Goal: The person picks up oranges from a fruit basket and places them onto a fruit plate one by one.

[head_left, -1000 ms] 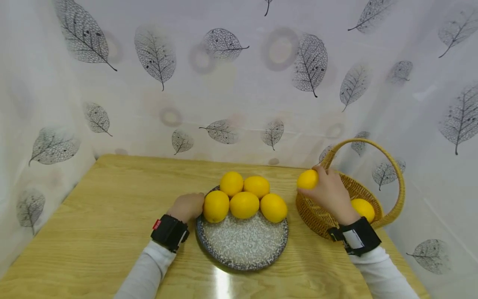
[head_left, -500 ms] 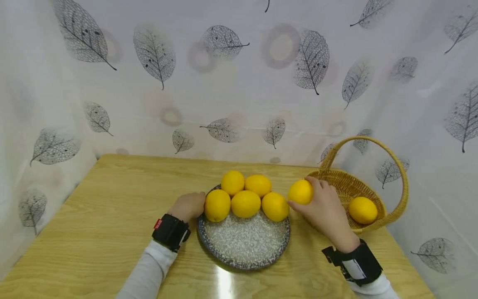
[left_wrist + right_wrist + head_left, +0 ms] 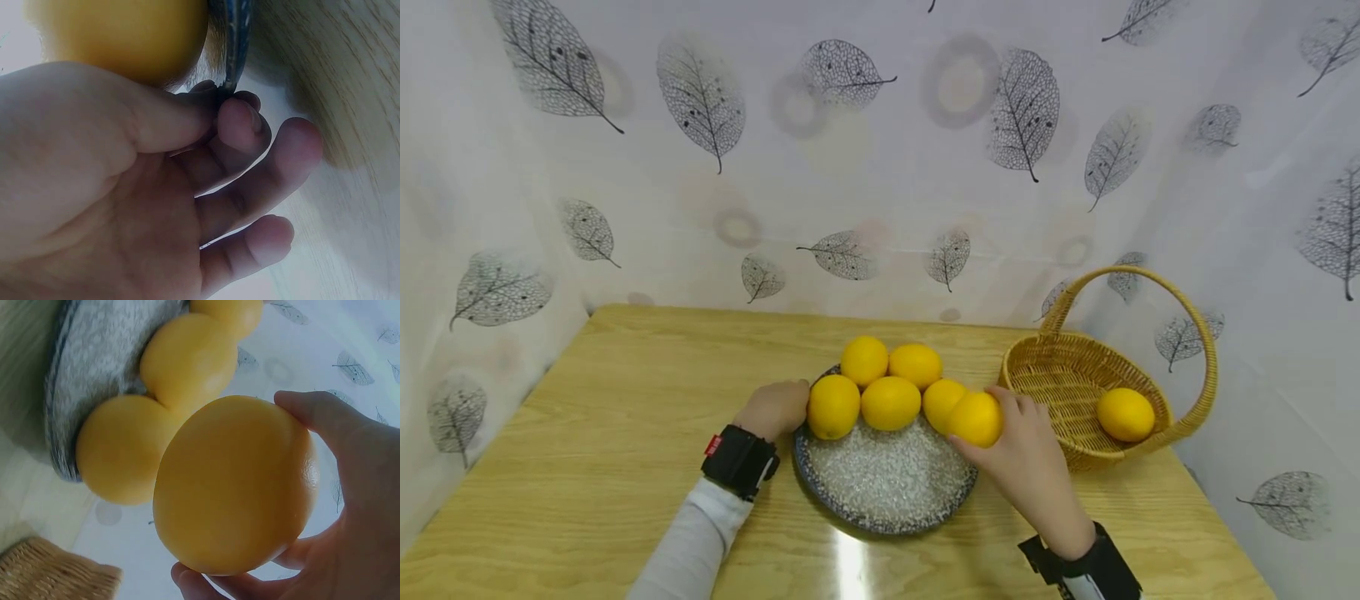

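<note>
My right hand (image 3: 1026, 446) holds a yellow lemon (image 3: 234, 487) between thumb and fingertips. In the head view this lemon overlaps the rightmost lemon on the speckled grey plate (image 3: 887, 492) and hangs over the plate's right side. Several other lemons (image 3: 891, 403) are grouped on the far half of the plate, in two rows. At the plate's left edge my left hand (image 3: 772, 408) pinches the dark rim (image 3: 236, 44) between thumb and index finger. Its other fingers (image 3: 297, 147) spread loosely below, near the leftmost lemon (image 3: 134, 37).
A wicker basket (image 3: 1052, 375) with a tall arched handle stands right of the plate, one lemon (image 3: 1125, 414) inside. Plate and basket rest on a wooden table (image 3: 587, 467). A leaf-patterned curtain (image 3: 880, 183) hangs behind and along the sides.
My right hand has carried the lemon out from over the basket, left and toward me, to the plate's right side. The left hand has stayed at the rim.
</note>
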The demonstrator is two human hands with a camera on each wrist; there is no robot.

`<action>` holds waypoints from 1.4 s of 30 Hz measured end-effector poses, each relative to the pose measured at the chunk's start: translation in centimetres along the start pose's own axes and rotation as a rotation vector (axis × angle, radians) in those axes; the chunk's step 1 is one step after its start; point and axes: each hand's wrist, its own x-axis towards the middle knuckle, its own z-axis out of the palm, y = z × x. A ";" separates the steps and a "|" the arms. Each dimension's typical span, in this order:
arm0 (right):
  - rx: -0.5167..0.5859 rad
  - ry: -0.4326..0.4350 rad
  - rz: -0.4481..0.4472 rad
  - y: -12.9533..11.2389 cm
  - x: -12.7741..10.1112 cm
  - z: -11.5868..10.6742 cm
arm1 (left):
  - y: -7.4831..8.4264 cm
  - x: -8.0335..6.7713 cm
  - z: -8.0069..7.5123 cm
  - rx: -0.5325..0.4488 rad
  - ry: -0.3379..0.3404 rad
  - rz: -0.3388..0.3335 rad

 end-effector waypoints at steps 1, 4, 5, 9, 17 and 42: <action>0.007 -0.005 0.001 -0.1 -0.2 0.3 | 0.0 0.1 0.0 0.002 0.000 0.000; 0.026 -0.021 0.005 -0.5 -0.8 1.4 | 0.0 0.2 0.0 0.009 -0.002 0.002; 0.028 -0.026 0.004 -0.6 -1.0 1.8 | 0.0 0.2 0.0 0.010 -0.002 0.001; 0.038 -0.044 0.008 -0.9 -1.7 3.2 | 0.1 0.2 -0.2 0.011 -0.001 0.000; 0.053 -0.026 -0.016 -1.8 -2.4 5.1 | 0.2 0.1 -0.2 0.018 0.001 -0.005; -0.066 0.060 -0.069 -2.4 -3.0 7.2 | 0.1 -0.4 -0.3 0.012 0.026 0.026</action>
